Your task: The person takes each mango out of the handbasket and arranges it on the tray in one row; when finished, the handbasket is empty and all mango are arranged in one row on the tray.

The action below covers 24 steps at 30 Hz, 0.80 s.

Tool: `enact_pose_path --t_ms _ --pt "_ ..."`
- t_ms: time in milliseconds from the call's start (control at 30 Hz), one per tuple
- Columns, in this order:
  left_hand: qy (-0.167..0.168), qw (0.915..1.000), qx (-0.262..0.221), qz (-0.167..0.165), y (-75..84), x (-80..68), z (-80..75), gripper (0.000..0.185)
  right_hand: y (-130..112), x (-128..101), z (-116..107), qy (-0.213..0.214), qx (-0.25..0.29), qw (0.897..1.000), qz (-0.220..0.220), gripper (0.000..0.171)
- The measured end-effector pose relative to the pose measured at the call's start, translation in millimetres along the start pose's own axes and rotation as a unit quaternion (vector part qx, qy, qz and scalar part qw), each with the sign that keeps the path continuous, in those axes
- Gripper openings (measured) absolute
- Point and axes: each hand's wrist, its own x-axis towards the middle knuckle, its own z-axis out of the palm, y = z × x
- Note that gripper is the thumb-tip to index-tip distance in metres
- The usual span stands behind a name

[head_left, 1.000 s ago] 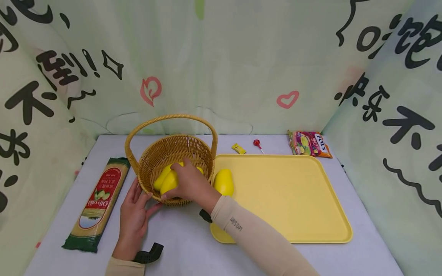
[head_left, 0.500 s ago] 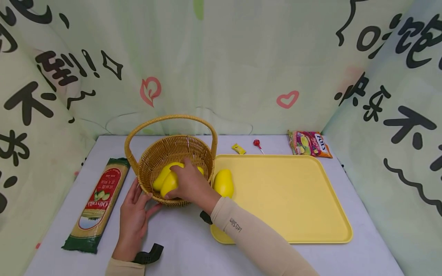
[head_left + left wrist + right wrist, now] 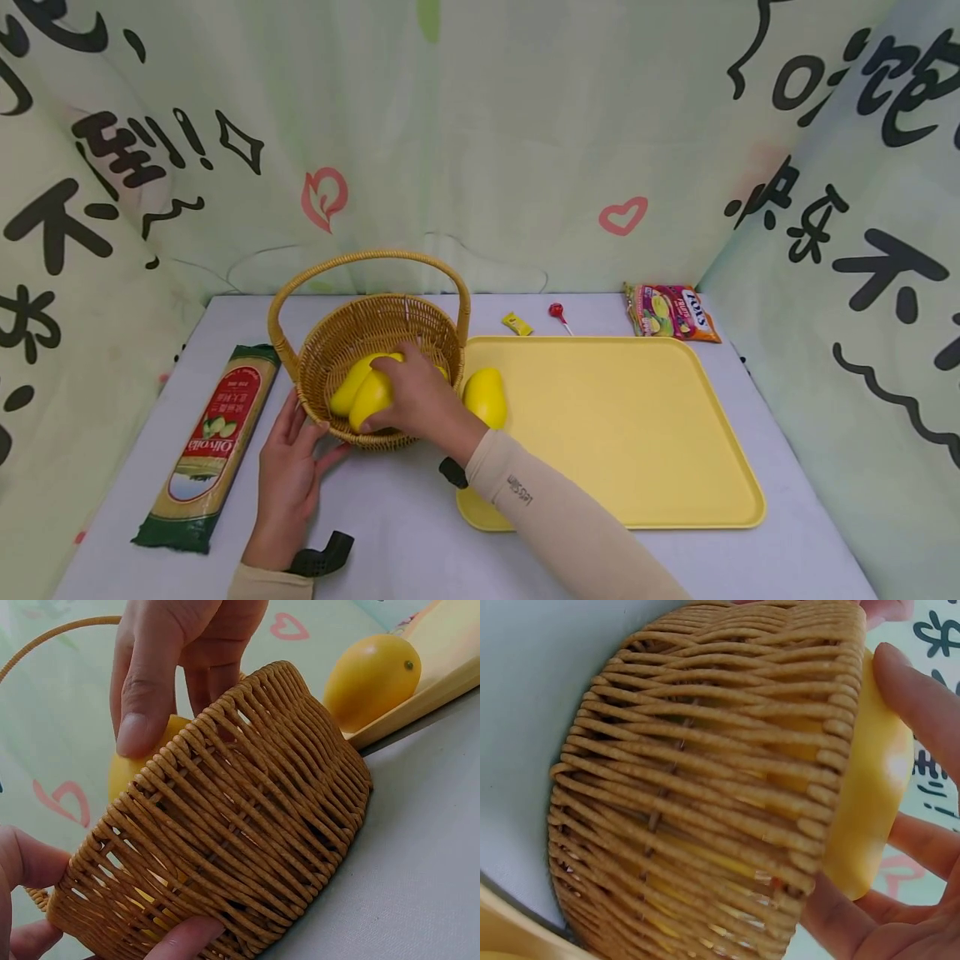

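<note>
Item: wicker basket point(image 3: 375, 333), frame centre-left; my right hand point(image 3: 420, 400) fingers curled round yellow mango point(image 3: 369, 398) inside; left hand point(image 3: 288, 467) fingers spread, steadying its wall.

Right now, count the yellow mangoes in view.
3: two in the wicker basket, one gripped by the right hand, one beside it; a third on the yellow tray. More may be hidden.
</note>
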Motion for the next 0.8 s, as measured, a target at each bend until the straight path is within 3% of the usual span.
enact_pose_path --t_ms 800 --pt "0.007 0.9999 0.008 -0.003 -0.7 0.4 -0.5 0.078 33.2 -25.4 -26.1 0.045 0.131 0.989 -0.053 0.081"
